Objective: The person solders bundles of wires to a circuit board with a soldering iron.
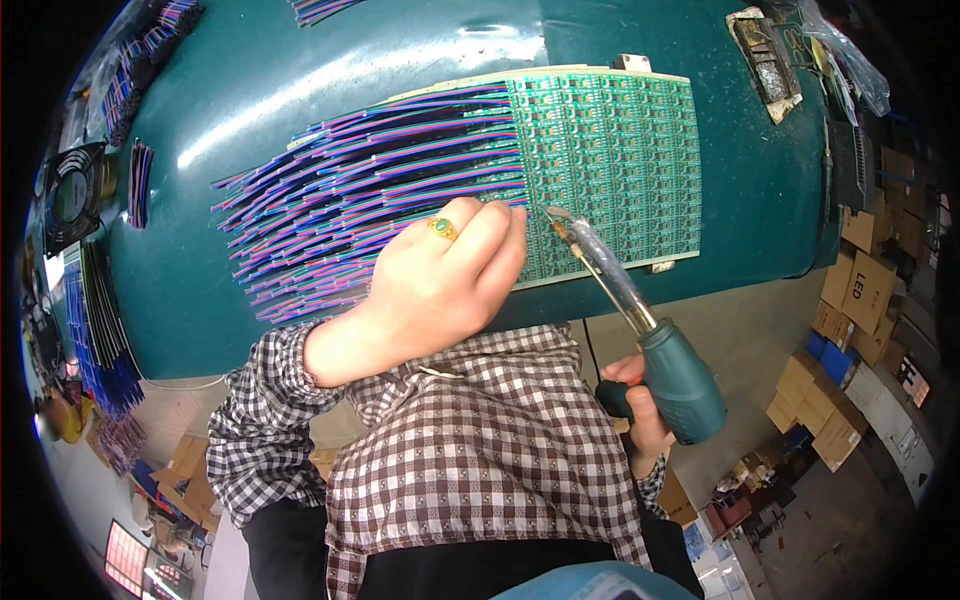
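The right hand (648, 412) is wrapped around the handle of a green soldering gun (684, 385), whose long metal nose slants up and left over a green circuit board (620, 165). Its tip sits just right of the left hand (445, 270), though whether it touches the board is hard to tell. The left hand, a ring (442, 228) on one finger, is curled over the board's wired part; its fingertips are hidden, so I cannot tell whether they pinch anything. The board lies on the green bench (420, 40), in front of the person, with rows of blue, pink and black wires (370, 160) spreading leftward from it. A black fan (72, 198) and a small wire bundle (140, 185) are at the far left
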`<action>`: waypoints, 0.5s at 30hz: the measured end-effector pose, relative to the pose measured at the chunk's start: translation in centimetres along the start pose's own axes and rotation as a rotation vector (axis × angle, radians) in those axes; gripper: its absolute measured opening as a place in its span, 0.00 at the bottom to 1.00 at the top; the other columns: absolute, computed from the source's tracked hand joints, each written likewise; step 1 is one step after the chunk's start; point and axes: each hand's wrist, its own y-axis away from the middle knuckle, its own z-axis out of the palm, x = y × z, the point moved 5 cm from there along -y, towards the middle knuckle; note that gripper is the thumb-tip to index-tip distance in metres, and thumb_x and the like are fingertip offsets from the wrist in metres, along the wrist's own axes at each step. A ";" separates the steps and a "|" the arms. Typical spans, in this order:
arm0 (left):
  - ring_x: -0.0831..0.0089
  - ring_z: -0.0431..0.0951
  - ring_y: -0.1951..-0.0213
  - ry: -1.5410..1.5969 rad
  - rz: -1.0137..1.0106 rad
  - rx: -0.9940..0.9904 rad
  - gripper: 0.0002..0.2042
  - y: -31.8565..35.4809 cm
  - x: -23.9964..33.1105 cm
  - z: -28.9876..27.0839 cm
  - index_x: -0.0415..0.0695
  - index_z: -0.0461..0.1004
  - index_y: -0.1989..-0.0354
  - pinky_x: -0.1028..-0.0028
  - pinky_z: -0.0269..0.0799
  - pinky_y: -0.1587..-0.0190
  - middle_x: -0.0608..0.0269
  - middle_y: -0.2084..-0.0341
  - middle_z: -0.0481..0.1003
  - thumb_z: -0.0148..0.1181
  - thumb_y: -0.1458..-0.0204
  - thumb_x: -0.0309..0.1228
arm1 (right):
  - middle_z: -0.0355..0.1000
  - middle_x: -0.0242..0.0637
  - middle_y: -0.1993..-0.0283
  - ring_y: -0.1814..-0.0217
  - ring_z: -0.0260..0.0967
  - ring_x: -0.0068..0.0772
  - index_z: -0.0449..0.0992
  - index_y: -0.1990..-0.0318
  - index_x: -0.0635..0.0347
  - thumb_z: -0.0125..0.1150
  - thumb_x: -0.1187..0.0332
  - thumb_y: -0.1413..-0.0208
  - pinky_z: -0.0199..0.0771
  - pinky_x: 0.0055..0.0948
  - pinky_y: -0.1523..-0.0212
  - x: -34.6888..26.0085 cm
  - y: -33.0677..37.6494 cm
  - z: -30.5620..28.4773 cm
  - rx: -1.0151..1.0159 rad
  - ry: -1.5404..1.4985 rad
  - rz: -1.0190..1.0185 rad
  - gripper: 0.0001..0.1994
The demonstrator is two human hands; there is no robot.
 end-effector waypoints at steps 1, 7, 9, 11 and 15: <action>0.73 0.73 0.68 0.000 -0.008 -0.010 0.15 0.0 0.0 0.0 0.36 0.76 0.59 0.77 0.68 0.73 0.63 0.67 0.71 0.59 0.57 0.28 | 0.72 0.45 0.62 0.60 0.73 0.40 0.65 0.45 0.78 0.61 0.66 0.42 0.79 0.40 0.57 0.0 0.0 0.0 -0.007 0.006 0.001 0.24; 0.72 0.74 0.68 0.047 -0.007 0.009 0.15 -0.1 -0.1 -0.2 0.36 0.77 0.59 0.78 0.69 0.72 0.62 0.66 0.72 0.60 0.57 0.28 | 0.72 0.44 0.63 0.61 0.74 0.40 0.65 0.45 0.79 0.61 0.62 0.41 0.80 0.40 0.58 -0.1 -0.2 0.3 -0.009 0.008 0.028 0.26; 0.68 0.78 0.66 0.137 0.041 -0.013 0.16 -0.2 0.7 -0.9 0.35 0.79 0.59 0.75 0.77 0.66 0.61 0.65 0.75 0.63 0.60 0.24 | 0.72 0.44 0.63 0.62 0.74 0.40 0.64 0.44 0.79 0.60 0.61 0.40 0.80 0.40 0.58 -0.2 -0.3 0.2 0.021 -0.051 0.039 0.27; 0.68 0.78 0.63 0.195 0.082 0.042 0.13 0.0 1.6 -0.9 0.37 0.80 0.61 0.73 0.79 0.59 0.62 0.65 0.75 0.64 0.58 0.23 | 0.71 0.44 0.63 0.62 0.74 0.40 0.63 0.43 0.79 0.60 0.58 0.40 0.81 0.41 0.59 -0.4 -0.5 -0.1 0.095 -0.107 0.034 0.29; 0.69 0.77 0.58 0.258 0.259 -0.057 0.10 0.7 2.7 -0.1 0.41 0.80 0.63 0.68 0.77 0.49 0.64 0.65 0.75 0.64 0.55 0.24 | 0.71 0.44 0.64 0.62 0.74 0.40 0.63 0.42 0.79 0.60 0.57 0.39 0.82 0.41 0.60 -0.1 -0.7 -0.4 0.119 -0.136 0.010 0.30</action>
